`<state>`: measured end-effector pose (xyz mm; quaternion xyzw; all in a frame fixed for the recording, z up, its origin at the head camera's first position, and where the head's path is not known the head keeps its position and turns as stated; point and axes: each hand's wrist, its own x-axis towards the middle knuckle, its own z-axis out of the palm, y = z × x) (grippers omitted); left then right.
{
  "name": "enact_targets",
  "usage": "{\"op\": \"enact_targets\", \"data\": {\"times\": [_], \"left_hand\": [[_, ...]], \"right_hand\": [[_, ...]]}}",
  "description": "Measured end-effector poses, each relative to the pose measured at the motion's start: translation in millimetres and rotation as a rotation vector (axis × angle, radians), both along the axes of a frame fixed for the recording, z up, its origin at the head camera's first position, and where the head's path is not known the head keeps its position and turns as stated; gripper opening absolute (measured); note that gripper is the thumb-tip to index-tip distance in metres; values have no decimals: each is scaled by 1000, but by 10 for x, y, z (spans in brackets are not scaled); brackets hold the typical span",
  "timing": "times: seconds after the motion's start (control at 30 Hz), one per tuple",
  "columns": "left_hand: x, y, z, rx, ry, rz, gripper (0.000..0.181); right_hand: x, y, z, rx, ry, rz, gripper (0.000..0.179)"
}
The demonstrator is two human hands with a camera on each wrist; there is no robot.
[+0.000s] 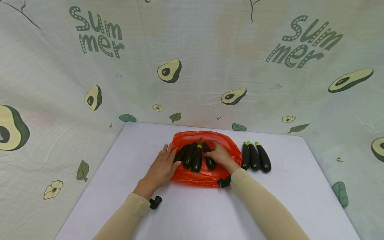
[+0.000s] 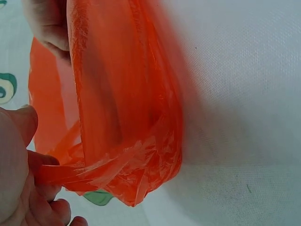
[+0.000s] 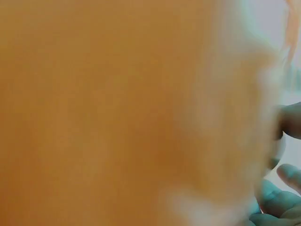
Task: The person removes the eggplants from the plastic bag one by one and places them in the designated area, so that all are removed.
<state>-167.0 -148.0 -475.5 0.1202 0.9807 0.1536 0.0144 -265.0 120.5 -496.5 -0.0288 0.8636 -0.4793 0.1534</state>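
A red plastic bag (image 1: 195,181) lies spread on the white table, its mouth facing up. Several dark eggplants (image 1: 196,160) with green stems lie side by side within it. At the bag's left side, my left hand (image 1: 162,166) holds its edge; in the left wrist view the bag's rim (image 2: 61,174) runs between the fingers. My right hand (image 1: 220,155) reaches over the bag from the right and grips the rightmost eggplant (image 1: 210,163) in it. The right wrist view is mostly filled by blurred orange-red plastic (image 3: 117,113), with fingertips (image 3: 291,176) at its right edge.
To the right of the bag, three more eggplants (image 1: 254,158) lie in a row on the table (image 1: 192,213). A cloth printed with avocados (image 1: 169,70) hangs behind and at both sides. Black wrist cameras (image 1: 156,202) are strapped on both wrists.
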Motion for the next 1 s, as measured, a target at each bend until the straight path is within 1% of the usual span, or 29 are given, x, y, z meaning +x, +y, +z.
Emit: {"op": "enact_targets", "data": {"times": [0.13, 0.2, 0.37, 0.63, 0.8, 1.0], "left_hand": [[5, 6, 9, -11, -9, -4, 73], [5, 5, 10, -9, -2, -14, 72], [3, 0, 4, 8, 24, -39, 72], [-7, 9, -26, 12, 25, -37, 72], [-2, 14, -42, 8, 39, -38, 72], [-3, 20, -37, 1, 35, -40, 72]], "right_hand": [[32, 5, 44, 13, -21, -2, 76], [53, 7, 65, 19, -17, 7, 77], [131, 35, 116, 10, 13, 7, 77], [229, 127, 127, -36, 72, -37, 71], [284, 199, 139, -62, 106, -33, 71], [347, 271, 167, -94, 136, -32, 71]]}}
